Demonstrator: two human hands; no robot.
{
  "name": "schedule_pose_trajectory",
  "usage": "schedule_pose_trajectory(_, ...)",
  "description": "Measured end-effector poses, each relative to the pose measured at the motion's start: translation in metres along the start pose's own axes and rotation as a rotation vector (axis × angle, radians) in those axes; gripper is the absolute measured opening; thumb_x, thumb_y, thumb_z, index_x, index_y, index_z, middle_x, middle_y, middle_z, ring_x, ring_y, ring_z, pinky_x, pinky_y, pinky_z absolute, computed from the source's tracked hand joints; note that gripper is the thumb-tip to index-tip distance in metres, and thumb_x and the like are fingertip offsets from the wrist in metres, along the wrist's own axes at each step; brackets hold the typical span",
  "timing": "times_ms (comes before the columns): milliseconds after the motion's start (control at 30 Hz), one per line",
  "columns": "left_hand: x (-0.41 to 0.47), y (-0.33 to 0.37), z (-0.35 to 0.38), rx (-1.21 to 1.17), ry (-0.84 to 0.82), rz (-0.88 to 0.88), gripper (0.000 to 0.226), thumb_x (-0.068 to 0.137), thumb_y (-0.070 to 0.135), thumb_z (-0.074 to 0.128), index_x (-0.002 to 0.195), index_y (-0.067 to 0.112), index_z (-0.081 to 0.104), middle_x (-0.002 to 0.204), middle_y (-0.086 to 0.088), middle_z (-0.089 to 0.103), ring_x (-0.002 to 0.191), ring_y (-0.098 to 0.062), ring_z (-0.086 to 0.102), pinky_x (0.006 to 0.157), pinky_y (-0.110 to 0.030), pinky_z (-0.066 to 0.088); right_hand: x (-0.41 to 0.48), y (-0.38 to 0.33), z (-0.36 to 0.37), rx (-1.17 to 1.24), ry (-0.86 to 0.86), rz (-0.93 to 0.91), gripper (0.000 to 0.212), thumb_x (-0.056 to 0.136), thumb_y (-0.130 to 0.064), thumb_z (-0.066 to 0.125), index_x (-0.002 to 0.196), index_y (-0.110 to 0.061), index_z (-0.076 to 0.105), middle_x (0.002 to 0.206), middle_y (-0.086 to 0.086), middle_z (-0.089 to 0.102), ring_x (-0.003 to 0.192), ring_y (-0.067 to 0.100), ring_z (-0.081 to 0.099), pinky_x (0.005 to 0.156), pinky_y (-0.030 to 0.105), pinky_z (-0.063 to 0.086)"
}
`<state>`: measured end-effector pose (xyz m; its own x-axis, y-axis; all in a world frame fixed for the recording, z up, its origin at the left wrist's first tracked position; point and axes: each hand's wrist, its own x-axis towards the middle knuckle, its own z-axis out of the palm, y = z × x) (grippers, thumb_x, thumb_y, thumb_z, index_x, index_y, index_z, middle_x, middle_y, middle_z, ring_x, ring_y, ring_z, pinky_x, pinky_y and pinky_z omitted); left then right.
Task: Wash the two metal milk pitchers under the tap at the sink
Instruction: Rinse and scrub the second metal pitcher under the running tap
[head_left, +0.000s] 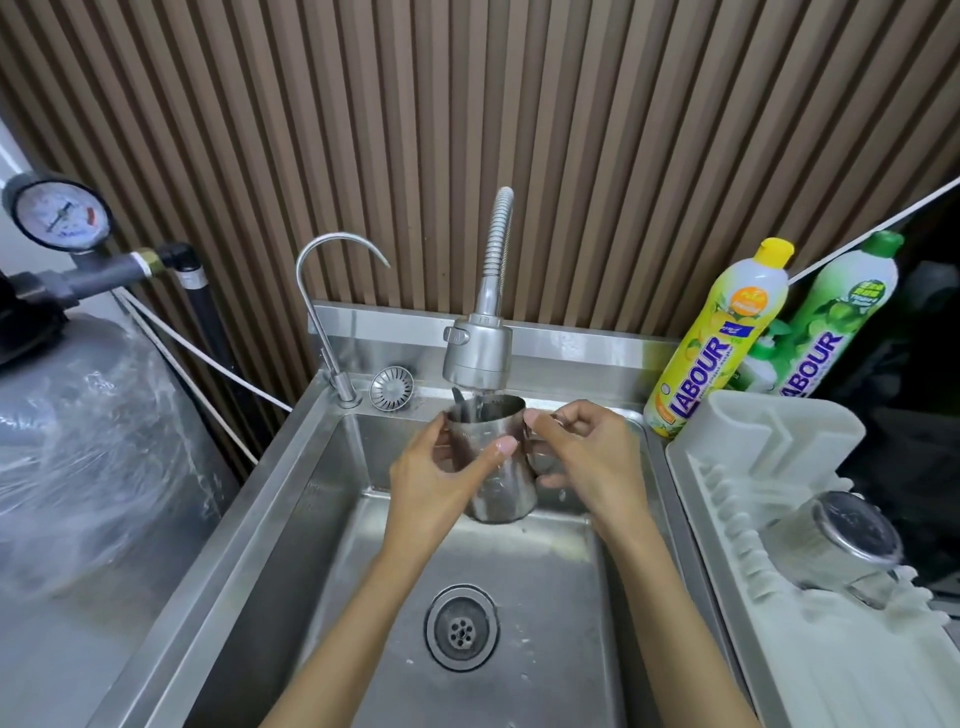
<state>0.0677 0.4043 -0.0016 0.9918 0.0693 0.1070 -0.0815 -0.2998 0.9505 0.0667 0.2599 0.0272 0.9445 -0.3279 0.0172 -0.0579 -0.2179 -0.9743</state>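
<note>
Head view. Nearest: open drain in the sink floor, so rinse water runs off rather than pooling.

Right of the basin, a white dish rack carries a second metal vessel lying on its side. Judged to be the other pitcher, tipped to drain; whether it is already washed cannot be told.

Mid-basin: milk pitcher held upright, clear of the sink floor, with its mouth directly beneath the spray tap. Left hand wraps the body, thumb across the front wall. Right hand is curled at the handle side; the handle itself is mostly hidden. The two-handed hold probably steadies the pitcher as it fills. Water seems to fall into the mouth, though the stream is faint.

Farther back: loose strainer on the ledge beside a thin gooseneck tap. Two detergent bottles, yellow and green, lean at the wall within reach.
</note>
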Motion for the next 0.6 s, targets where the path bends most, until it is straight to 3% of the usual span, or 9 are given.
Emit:
schedule_pose_trajectory(67, 0.003, -0.004, 0.004, -0.091, -0.101, -0.061, 0.041, 0.064, 0.04, 0.083, 0.099, 0.025, 0.065, 0.094, 0.009, 0.073, 0.087, 0.006, 0.065, 0.085, -0.015, 0.05, -0.001, -0.002, -0.004, -0.144, 0.055, -0.106, 0.028, 0.075, -0.028, 0.074, 0.06, -0.018, 0.053, 0.071, 0.0, 0.068, 0.074, 0.023, 0.067, 0.069, 0.043, 0.057)
schedule_pose_trajectory(133, 0.007, -0.007, 0.009, -0.207, -0.148, -0.082, 0.045, 0.069, 0.019, 0.082, 0.109, 0.017, 0.063, 0.103, 0.0, 0.073, 0.098, -0.006, 0.067, 0.083, -0.015, 0.051, -0.002, -0.005, -0.004, -0.154, 0.042, -0.198, 0.028, 0.078, -0.018, 0.073, 0.061, -0.02, 0.05, 0.081, -0.004, 0.071, 0.078, 0.018, 0.068, 0.074, 0.036, 0.055)
schedule_pose_trajectory(233, 0.013, -0.006, 0.016, -0.3, -0.12, -0.043, 0.056, 0.07, 0.0, 0.077, 0.12, 0.012, 0.055, 0.11, -0.006, 0.07, 0.104, -0.01, 0.065, 0.084, -0.011, 0.049, -0.004, -0.005, 0.0, -0.012, -0.01, -0.217, 0.028, 0.081, -0.004, 0.067, 0.065, -0.017, 0.048, 0.097, -0.009, 0.069, 0.092, 0.011, 0.067, 0.08, 0.022, 0.053)
schedule_pose_trajectory(367, 0.019, -0.002, 0.011, -0.33, -0.033, 0.028, 0.078, 0.067, -0.009, 0.077, 0.135, 0.007, 0.042, 0.127, -0.01, 0.061, 0.117, -0.016, 0.059, 0.103, -0.026, 0.044, -0.003, 0.004, 0.005, 0.243, -0.095, -0.156, 0.026, 0.085, -0.002, 0.062, 0.068, -0.013, 0.046, 0.109, -0.009, 0.068, 0.104, 0.002, 0.064, 0.091, 0.019, 0.048)
schedule_pose_trajectory(467, 0.017, 0.003, 0.0, -0.142, 0.04, 0.174, 0.089, 0.063, 0.012, 0.084, 0.14, 0.015, 0.04, 0.136, -0.001, 0.052, 0.123, -0.009, 0.051, 0.107, -0.027, 0.04, -0.004, 0.015, 0.013, 0.441, -0.172, -0.051, 0.023, 0.087, -0.005, 0.061, 0.07, -0.013, 0.047, 0.116, -0.004, 0.068, 0.111, 0.009, 0.062, 0.098, 0.03, 0.047)
schedule_pose_trajectory(533, 0.011, 0.007, -0.005, 0.01, 0.086, 0.267, 0.089, 0.064, 0.015, 0.084, 0.141, 0.018, 0.04, 0.135, 0.003, 0.049, 0.118, 0.009, 0.045, 0.104, -0.014, 0.035, -0.007, 0.021, 0.02, 0.578, -0.215, 0.026, 0.02, 0.088, -0.005, 0.058, 0.071, -0.01, 0.048, 0.119, 0.012, 0.066, 0.118, 0.025, 0.059, 0.1, 0.04, 0.047)
schedule_pose_trajectory(600, 0.005, 0.012, -0.008, 0.072, 0.133, 0.312, 0.087, 0.064, 0.014, 0.085, 0.139, 0.019, 0.042, 0.127, 0.004, 0.048, 0.11, 0.016, 0.044, 0.097, -0.006, 0.036, -0.009, 0.021, 0.023, 0.613, -0.228, 0.071, 0.017, 0.089, -0.008, 0.058, 0.074, -0.006, 0.05, 0.108, 0.02, 0.067, 0.115, 0.034, 0.059, 0.097, 0.044, 0.05)
